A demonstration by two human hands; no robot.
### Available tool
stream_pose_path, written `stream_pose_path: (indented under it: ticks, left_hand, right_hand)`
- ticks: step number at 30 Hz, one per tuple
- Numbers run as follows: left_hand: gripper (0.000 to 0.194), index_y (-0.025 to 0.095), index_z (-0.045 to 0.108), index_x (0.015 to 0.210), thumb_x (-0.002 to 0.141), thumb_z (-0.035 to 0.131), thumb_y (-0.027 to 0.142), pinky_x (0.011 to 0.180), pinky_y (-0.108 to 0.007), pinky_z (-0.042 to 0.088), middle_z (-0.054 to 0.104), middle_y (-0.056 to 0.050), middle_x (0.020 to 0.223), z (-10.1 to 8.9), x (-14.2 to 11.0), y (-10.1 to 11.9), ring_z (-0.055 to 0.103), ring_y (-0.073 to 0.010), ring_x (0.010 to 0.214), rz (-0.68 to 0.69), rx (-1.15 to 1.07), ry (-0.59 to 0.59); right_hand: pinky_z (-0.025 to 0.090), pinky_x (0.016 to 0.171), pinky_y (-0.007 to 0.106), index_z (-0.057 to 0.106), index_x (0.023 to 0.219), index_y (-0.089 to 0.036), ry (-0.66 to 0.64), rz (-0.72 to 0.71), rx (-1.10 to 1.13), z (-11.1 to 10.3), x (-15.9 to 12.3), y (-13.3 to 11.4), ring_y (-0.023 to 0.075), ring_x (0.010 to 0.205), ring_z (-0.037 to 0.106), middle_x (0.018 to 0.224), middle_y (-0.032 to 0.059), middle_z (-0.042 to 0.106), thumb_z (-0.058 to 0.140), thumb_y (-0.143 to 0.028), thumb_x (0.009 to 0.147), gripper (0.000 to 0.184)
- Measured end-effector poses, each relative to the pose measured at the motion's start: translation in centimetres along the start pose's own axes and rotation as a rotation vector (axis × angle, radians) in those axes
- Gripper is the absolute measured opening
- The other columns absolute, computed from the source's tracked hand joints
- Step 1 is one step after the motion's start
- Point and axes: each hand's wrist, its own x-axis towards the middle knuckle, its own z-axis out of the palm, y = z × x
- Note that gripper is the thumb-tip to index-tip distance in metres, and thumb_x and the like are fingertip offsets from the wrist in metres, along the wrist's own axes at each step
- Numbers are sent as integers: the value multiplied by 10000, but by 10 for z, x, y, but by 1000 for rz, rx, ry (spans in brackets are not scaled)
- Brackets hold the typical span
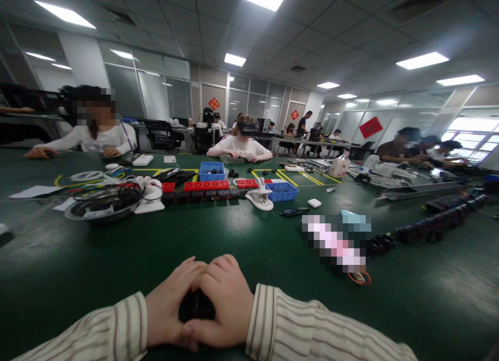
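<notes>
Both hands meet over a glossy black rounded object (pixel 197 305) low in the middle of the view, at the near side of the green table (pixel 128 267). My left hand (pixel 167 304) wraps its left side, fingers curled over the far edge. From the right, my right hand (pixel 226 301) closes round it, its fingertips overlapping those of the left. The thumbs come together on the near side. Most of the object is covered by the fingers, so its kind cannot be made out.
Ahead lie a metal bowl of cables (pixel 101 210), red modules (pixel 206 186), a blue bin (pixel 283 191), another blue bin (pixel 211 171) and a white clip stand (pixel 260 196). Right of my hands is a blurred pink item (pixel 333 241). Several people sit around the table.
</notes>
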Motion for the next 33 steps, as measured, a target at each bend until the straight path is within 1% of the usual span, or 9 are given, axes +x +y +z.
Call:
stream_pose_path:
  ticks: [5, 8, 12, 14, 16, 20, 24, 28, 33]
  left_hand:
    - [319, 207, 553, 864, 604, 678, 343, 1072, -518, 224, 581, -37, 948, -3, 6, 6, 552, -247, 936, -30, 56, -13]
    - [241, 205, 550, 807, 574, 606, 227, 1058, -489, 263, 570, -20, 916, -4, 8, 8, 547, -231, 914, -27, 42, -32]
    - [176, 200, 584, 757, 581, 591, 204, 984, -399, 378, 577, -19, 918, -5, 6, 8, 537, -237, 927, -20, 2, -75]
    - [197, 213, 600, 781, 586, 620, 222, 1037, -446, 308, 591, -13, 948, -5, 5, 7, 526, -258, 972, -24, -3, -86]
    - [345, 223, 598, 897, 570, 687, 289, 1067, -535, 214, 591, -29, 1017, -5, 5, 6, 514, -290, 1012, -33, 0, -86]
    - [673, 226, 511, 1122, 543, 745, 479, 1050, -634, 157, 572, -79, 1101, -2, 4, 7, 503, -329, 1045, -17, 16, -53]
    - [495, 199, 539, 1054, 608, 703, 335, 1061, -605, 183, 592, -64, 1016, 1, 4, 12, 526, -303, 1003, -71, 37, -19]
    - [400, 195, 571, 962, 587, 691, 264, 1066, -573, 194, 584, -48, 990, -1, 7, 12, 520, -290, 985, -82, -6, -41]
    - [255, 199, 599, 859, 609, 627, 237, 886, -353, 463, 554, -35, 989, -8, 10, 6, 535, -243, 938, -21, -102, -95]
  right_hand:
    - [295, 702, 326, 533, 748, -185, -174, 77, -138, -5, 4, -5, 150, 710, 465, 745, -11, 595, 647, -496, 713, 332]
    - [302, 711, 318, 556, 753, -175, -215, 63, -137, -9, 5, -8, 146, 726, 463, 742, -16, 599, 673, -378, 687, 244]
    - [319, 739, 311, 584, 772, -180, -270, -23, -66, -10, 4, -6, 150, 764, 470, 740, -17, 592, 639, -270, 673, 145]
    - [327, 751, 303, 583, 798, -190, -279, -53, -19, -9, 3, -4, 148, 778, 474, 759, -21, 581, 627, -266, 679, 149]
    - [339, 746, 294, 569, 827, -193, -260, -49, 6, -7, 3, -3, 148, 784, 477, 799, -14, 568, 638, -304, 680, 197]
    - [357, 721, 311, 519, 868, -176, -151, 74, -15, -3, 2, -4, 179, 790, 471, 880, 35, 545, 597, -535, 730, 393]
    - [346, 689, 333, 508, 854, -172, -149, 179, -126, -3, 3, -7, 185, 735, 457, 815, 34, 532, 515, -620, 780, 454]
    - [345, 694, 330, 523, 795, -172, -205, 125, -195, -7, 5, -5, 176, 719, 464, 769, 16, 550, 644, -556, 700, 414]
    - [349, 674, 294, 565, 799, -172, -207, -18, -137, -6, 6, 1, 162, 741, 489, 783, 12, 584, 675, -423, 665, 305]
